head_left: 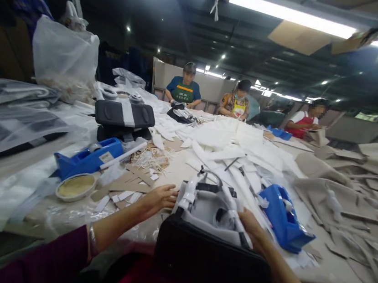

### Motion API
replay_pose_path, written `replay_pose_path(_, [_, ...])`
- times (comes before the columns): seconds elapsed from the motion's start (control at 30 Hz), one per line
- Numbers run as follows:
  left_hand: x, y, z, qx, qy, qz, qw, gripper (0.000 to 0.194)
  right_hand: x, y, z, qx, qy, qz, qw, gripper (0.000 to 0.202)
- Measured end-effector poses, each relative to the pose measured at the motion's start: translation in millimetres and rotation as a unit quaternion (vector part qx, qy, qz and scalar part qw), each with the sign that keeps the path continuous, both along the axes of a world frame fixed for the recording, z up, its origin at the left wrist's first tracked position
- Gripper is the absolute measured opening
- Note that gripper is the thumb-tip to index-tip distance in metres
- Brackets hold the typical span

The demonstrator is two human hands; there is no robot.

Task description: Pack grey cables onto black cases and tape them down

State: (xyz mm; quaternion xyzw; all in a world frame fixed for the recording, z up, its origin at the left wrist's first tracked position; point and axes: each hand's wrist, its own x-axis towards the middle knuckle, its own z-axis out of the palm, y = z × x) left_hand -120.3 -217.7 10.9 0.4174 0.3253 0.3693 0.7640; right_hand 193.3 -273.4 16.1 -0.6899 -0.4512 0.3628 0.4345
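Under fluorescent tubes (290, 14), a long worktable (340, 272) lay heaped with white sheets (224, 134) and offcuts. The black bag (209, 254) stood at its near edge, close to the wearer, its top towards the camera and its upright straps (188, 194) sheathed in white wrapping. The left hand (158, 198) was spread, fingertips at the bag's left side; whether they pressed on it could not be told. The right hand (250, 223) was at the opposite side, partly hidden, so its grip could not be told either. Good handling probably called for even, light support from both sides, keeping the bag level and the wrapping unscuffed. A blue tape dispenser (284, 220) sat just beyond the right hand; its toothed edge, if exposed, deserved care. Leftward lay cardboard strips (132, 181), a shallow bowl (76, 186) and a second dispenser (86, 159).
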Motion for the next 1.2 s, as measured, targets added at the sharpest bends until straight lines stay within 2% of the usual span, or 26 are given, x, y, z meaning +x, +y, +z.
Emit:
replay_pose_path(0.03, [2,4,-10.5,0.008,0.04,0.008,0.999,0.049,0,3,-8.5,-0.032,0.014,0.013,0.999,0.023])
replay_pose_path(0.1, [6,25,-25.8,0.087,0.164,0.028,0.982,0.05,4,14,-19.0,-0.056,0.021,0.034,0.998,0.027])
replay_pose_path(0.17, [12,59,-32.1,0.202,0.294,0.049,0.933,0.048,11,28,-24.1,-0.053,0.002,0.056,0.997,0.032])
replay_pose_path(0.23, [22,102,-30.2,0.297,0.374,0.063,0.876,0.046,15,43,-27.8,-0.049,-0.012,0.069,0.996,0.04])
replay_pose_path(0.3, [35,147,-23.9,0.355,0.401,0.056,0.843,0.044,15,55,-31.6,-0.035,-0.021,0.066,0.997,0.046])
replay_pose_path(0.37, [51,189,-18.3,0.414,0.424,0.023,0.806,0.045,12,66,-35.0,-0.015,-0.032,0.06,0.998,0.048])
replay_pose_path(0.47, [77,235,-16.6,0.487,0.452,-0.05,0.746,0.052,9,84,-36.9,-0.009,-0.037,0.059,0.998,0.045])
replay_pose_path(0.6, [104,269,-18.9,0.55,0.484,-0.154,0.663,0.053,10,111,-34.1,-0.018,-0.025,0.071,0.997,0.039])
replay_pose_path(0.7, [110,288,-12.6,0.573,0.496,-0.225,0.612,0.049,10,130,-32.7,-0.003,-0.014,0.079,0.997,0.036])
replay_pose_path(0.77, [106,303,-1.7,0.58,0.492,-0.258,0.595,0.049,10,137,-33.1,0.003,0.008,0.088,0.996,0.038])
replay_pose_path(0.83, [99,322,13.4,0.585,0.489,-0.264,0.591,0.053,10,141,-34.0,0.001,0.03,0.086,0.996,0.04])
replay_pose_path(0.87, [96,332,21.8,0.587,0.49,-0.255,0.592,0.054,11,142,-34.3,-0.005,0.04,0.086,0.996,0.041])
replay_pose_path(0.97, [92,363,46.1,0.597,0.528,-0.162,0.582,0.055,15,143,-34.1,-0.035,0.075,0.102,0.991,0.042])
replay_pose_path(1.03, [95,377,58.4,0.568,0.576,-0.031,0.587,0.055,17,142,-32.4,-0.054,0.1,0.112,0.987,0.042])
replay_pose_path(1.1, [98,382,65.1,0.52,0.61,0.092,0.591,0.064,17,139,-30.1,-0.064,0.111,0.106,0.986,0.042])
replay_pose_path(1.13, [98,380,65.9,0.498,0.619,0.127,0.594,0.067,17,137,-29.1,-0.066,0.114,0.1,0.986,0.043])
replay_pose_path(1.2, [96,365,62.1,0.466,0.63,0.131,0.607,0.064,15,134,-28.6,-0.063,0.122,0.089,0.987,0.044])
